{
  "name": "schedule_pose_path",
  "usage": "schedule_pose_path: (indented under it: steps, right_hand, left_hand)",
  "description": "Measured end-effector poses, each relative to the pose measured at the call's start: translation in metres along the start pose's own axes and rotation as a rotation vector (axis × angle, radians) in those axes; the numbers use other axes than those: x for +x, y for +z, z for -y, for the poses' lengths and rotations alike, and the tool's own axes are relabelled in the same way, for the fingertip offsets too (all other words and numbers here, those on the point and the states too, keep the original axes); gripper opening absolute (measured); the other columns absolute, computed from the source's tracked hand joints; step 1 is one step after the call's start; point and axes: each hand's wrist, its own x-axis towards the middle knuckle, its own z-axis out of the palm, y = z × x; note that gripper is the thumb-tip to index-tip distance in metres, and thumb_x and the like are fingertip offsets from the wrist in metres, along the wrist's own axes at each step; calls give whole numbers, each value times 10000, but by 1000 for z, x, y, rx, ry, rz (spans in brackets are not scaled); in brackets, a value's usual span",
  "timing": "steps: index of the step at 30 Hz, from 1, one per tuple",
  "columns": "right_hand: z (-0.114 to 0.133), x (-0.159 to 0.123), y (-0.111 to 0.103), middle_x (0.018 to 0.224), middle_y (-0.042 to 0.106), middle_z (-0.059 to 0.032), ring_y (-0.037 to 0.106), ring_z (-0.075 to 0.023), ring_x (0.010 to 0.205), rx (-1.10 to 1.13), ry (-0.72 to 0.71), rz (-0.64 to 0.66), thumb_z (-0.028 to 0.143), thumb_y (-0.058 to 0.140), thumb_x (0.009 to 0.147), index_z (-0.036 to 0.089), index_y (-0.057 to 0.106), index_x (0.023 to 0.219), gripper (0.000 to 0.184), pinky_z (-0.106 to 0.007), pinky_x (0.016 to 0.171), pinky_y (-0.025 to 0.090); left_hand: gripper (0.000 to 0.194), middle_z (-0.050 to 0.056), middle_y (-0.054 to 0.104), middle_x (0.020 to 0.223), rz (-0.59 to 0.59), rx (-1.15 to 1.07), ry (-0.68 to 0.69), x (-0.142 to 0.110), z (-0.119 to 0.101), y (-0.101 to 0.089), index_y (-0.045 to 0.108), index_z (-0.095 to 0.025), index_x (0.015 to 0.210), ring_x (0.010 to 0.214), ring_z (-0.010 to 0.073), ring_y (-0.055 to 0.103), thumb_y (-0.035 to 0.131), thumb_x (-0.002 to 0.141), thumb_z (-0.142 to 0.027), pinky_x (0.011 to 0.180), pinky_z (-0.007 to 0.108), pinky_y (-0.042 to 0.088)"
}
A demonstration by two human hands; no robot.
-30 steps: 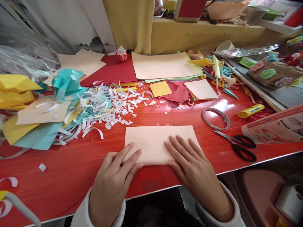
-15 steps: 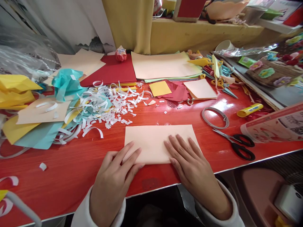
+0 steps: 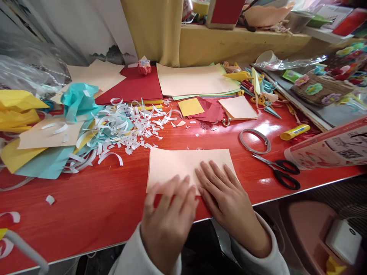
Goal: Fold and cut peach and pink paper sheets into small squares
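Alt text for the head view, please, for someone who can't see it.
Two bare hands work at a pale peach paper sheet on a red table, the left blurred. White paper scraps lie left, black-handled scissors right.

On the table (image 3: 86, 217), the scissors (image 3: 276, 168) lie to the right of the folded sheet (image 3: 177, 162), with the coiled strip (image 3: 256, 152) right and slightly behind it. The cup (image 3: 329, 147) lies farther right of the sheet; the glue stick (image 3: 294, 132) lies right and behind it. Paper shreds (image 3: 134, 128) spread behind it to the left. Behind the sheet, well apart, are the ring-bound notepad (image 3: 240, 107) and, farther back, the paper stack (image 3: 195, 81).
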Motion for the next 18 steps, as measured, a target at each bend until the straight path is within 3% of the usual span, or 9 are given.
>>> schedule_pose_path:
  steps: [4, 11, 18]
  right_hand:
    - [-1, -1, 0, 1437, 314, -14, 261, -231, 1347, 3, -6, 8, 262, 299, 944, 190, 418, 1340, 420, -466, 1088, 246]
    - [-2, -2, 0, 1441, 309, -1, 249, -219, 1352, 18, -2, 20, 263, 299, 947, 196, 402, 1350, 421, -456, 1097, 229]
    - [-2, -2, -1, 1439, 317, 3, 259, -209, 1350, 37, 6, 30, 256, 290, 947, 206, 405, 1348, 420, -453, 1097, 225]
  left_hand:
    - [245, 36, 706, 1015, 24, -95, 95, -5, -13, 7, 648, -86, 1030, 984, 184, 606, 564, 830, -202, 990, 355, 303]
    - [251, 11, 692, 1057, 59, -65, 116, -11, -8, 9, 643, -121, 1055, 969, 185, 617, 542, 838, -197, 969, 351, 320]
    - [322, 32, 683, 1077, 79, -22, 145, -10, -9, 5, 627, -120, 1090, 982, 197, 613, 536, 844, -308, 953, 371, 329]
